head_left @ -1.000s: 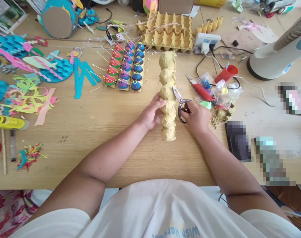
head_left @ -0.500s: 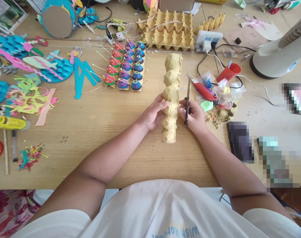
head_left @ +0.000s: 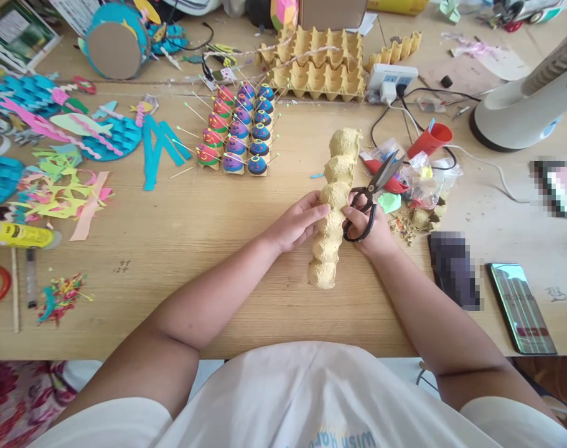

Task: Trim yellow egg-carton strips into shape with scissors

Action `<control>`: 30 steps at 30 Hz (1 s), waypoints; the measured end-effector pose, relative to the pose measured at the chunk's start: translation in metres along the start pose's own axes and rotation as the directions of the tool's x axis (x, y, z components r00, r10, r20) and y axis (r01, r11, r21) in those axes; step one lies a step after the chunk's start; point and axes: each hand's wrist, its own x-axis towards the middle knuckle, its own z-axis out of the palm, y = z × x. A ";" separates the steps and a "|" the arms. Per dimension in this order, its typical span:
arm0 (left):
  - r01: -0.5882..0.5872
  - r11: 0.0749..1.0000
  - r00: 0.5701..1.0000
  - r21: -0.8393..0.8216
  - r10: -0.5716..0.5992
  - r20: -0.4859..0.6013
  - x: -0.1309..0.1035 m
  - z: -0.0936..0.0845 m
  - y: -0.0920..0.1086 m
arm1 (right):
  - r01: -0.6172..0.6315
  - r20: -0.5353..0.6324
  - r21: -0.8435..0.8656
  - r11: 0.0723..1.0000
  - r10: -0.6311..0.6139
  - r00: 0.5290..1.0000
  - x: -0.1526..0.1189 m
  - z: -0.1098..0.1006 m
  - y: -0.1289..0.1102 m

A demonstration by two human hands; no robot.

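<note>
A yellowish strip of egg carton (head_left: 335, 208), a single row of several bumps, is held up above the table and tilted slightly right at its far end. My left hand (head_left: 300, 223) grips its left edge, thumb on top. On the strip's other side, my right hand (head_left: 371, 230) has black-handled scissors (head_left: 371, 193) hooked on its fingers, with the blades pointing away to the upper right. The right thumb touches the strip's right edge. Part of the right fingers is hidden behind the strip and the scissor handles.
Painted egg-carton caterpillars (head_left: 235, 130) with pin feelers stand ahead on the left. Behind them lies an egg tray (head_left: 315, 62). A power strip (head_left: 393, 78), a red cup (head_left: 430, 138) and plastic bags (head_left: 426, 180) are on the right, phones (head_left: 521, 308) nearer. Paper scraps (head_left: 59, 193) cover the left.
The carton strip has come nearer and tilted to the right. The scissors have turned from edge-on to flat, blades now up and right. My right thumb has reached the strip.
</note>
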 end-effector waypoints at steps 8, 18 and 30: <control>-0.045 0.999 0.997 -0.025 0.043 -0.056 0.002 0.000 0.002 | 0.048 0.029 -0.206 0.977 -0.043 0.999 -0.004 0.000 0.001; 0.057 0.984 0.962 -0.171 -0.100 -0.254 0.000 -0.011 0.008 | 0.255 0.040 -0.753 0.606 -0.345 0.938 -0.002 -0.007 -0.002; -0.135 0.960 0.972 -0.244 0.081 -0.220 0.004 -0.005 0.011 | 0.273 0.199 -0.937 0.216 -0.312 0.929 -0.018 0.002 -0.017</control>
